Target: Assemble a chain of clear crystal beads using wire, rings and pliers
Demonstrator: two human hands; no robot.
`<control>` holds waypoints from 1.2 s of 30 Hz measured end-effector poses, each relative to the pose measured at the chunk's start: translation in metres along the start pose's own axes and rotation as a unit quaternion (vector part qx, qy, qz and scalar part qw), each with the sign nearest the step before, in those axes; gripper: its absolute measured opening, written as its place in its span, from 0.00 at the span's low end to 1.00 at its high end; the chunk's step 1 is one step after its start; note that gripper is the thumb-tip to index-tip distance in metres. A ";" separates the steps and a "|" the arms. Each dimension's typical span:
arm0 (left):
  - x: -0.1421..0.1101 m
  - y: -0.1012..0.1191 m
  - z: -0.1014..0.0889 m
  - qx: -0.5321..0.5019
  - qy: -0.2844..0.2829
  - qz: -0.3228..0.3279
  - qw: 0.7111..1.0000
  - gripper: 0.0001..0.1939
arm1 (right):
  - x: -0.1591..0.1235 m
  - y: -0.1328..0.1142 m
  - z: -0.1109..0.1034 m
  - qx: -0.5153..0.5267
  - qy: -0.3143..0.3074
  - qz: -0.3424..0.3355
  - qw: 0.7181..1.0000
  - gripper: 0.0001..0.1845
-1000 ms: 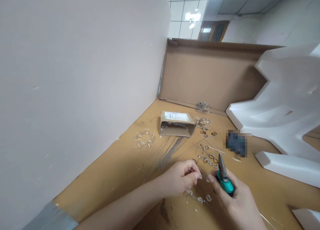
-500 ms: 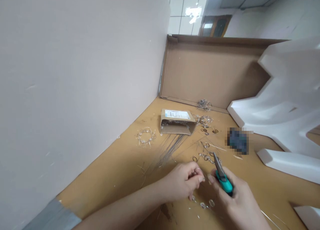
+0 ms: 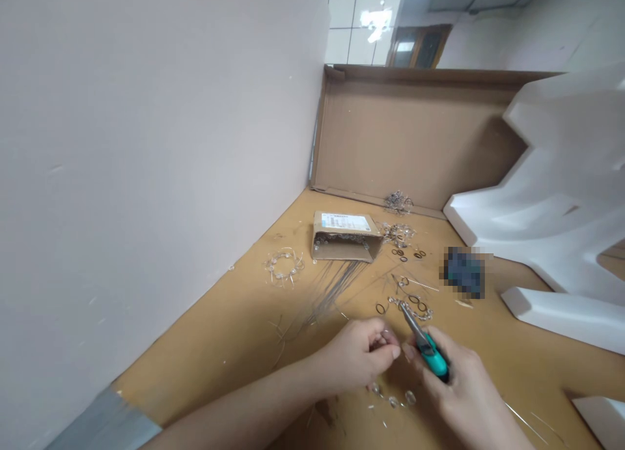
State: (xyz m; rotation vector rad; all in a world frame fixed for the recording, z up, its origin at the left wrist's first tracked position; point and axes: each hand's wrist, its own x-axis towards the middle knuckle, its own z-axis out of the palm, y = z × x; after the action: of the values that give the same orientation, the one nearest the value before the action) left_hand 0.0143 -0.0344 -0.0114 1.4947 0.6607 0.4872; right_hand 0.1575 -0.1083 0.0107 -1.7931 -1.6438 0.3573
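My right hand is wrapped round pliers with green handles and a grey metal nose, which points up and left. The right thumb and a finger pinch close beside my left fingertips. My left hand is closed in a pinch on a thin wire, little of which shows. Below it hangs or lies a short strand of clear round beads, seemingly joined to that wire. Past the plier tip lies a beaded chain with dark rings beside it.
A small open cardboard box holds clear beads, with straight wires before it. A ring of beads and wire lies left. Tangled wire pieces sit behind. A blurred dark object and white foam stand right; a pale wall rises left.
The pliers have swung, so that their nose leans further left. My right fingertips have come slightly closer to the left hand, which stays nearly in place.
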 end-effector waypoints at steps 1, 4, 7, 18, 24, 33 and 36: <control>0.001 0.001 0.000 -0.011 -0.003 -0.004 1.000 0.03 | 0.000 0.000 -0.001 0.002 0.003 0.003 1.000 0.11; 0.004 0.002 -0.002 -0.045 -0.033 -0.019 0.998 0.02 | 0.000 -0.002 -0.002 0.013 0.017 0.007 1.000 0.12; 0.006 0.000 -0.005 -0.059 -0.061 -0.020 0.996 0.03 | -0.001 -0.005 0.000 0.042 0.034 0.013 0.998 0.11; 0.002 0.005 -0.009 0.025 0.031 0.050 0.998 0.06 | -0.002 0.010 -0.014 -0.067 0.074 0.010 0.995 0.14; -0.003 0.014 -0.012 0.166 0.160 0.129 0.964 0.10 | -0.017 0.027 -0.025 -0.298 0.032 -0.079 0.951 0.09; -0.005 0.017 -0.012 0.140 0.081 0.095 0.982 0.08 | -0.011 0.004 -0.026 -0.160 0.083 0.061 0.982 0.11; -0.006 0.015 -0.011 0.067 -0.001 0.064 0.996 0.07 | 0.001 -0.004 -0.023 -0.014 0.057 0.063 0.996 0.15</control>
State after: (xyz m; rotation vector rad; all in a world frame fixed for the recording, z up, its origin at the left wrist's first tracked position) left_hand 0.0041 -0.0294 0.0044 1.6716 0.6071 0.5482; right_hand 0.1686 -0.1142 0.0308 -1.9075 -1.4685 0.2819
